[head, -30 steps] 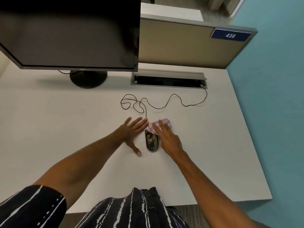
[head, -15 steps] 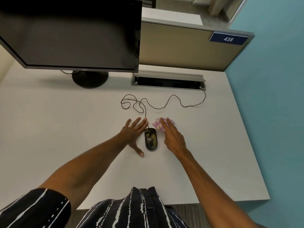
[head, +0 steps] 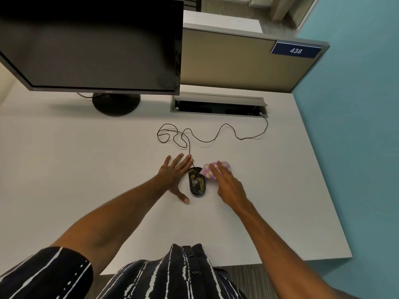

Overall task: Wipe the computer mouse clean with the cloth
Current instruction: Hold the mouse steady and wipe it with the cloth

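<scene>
A black wired mouse (head: 197,182), speckled with yellowish dirt, lies on the white desk (head: 86,169). My left hand (head: 176,173) rests flat on the desk against the mouse's left side, fingers spread, thumb toward me. My right hand (head: 228,183) presses a pink and white cloth (head: 208,171) down with its fingers; the cloth touches the mouse's front right corner. Part of the cloth is hidden under my fingers.
The mouse cable (head: 207,137) loops across the desk to a cable tray slot (head: 218,105) at the back. A dark monitor (head: 90,44) on a round stand (head: 115,103) fills the back left. A partition (head: 237,63) and teal wall (head: 356,126) bound the desk.
My right hand slid the cloth off the mouse's front to the right, then back left against its front corner. My left hand stayed beside the mouse.
</scene>
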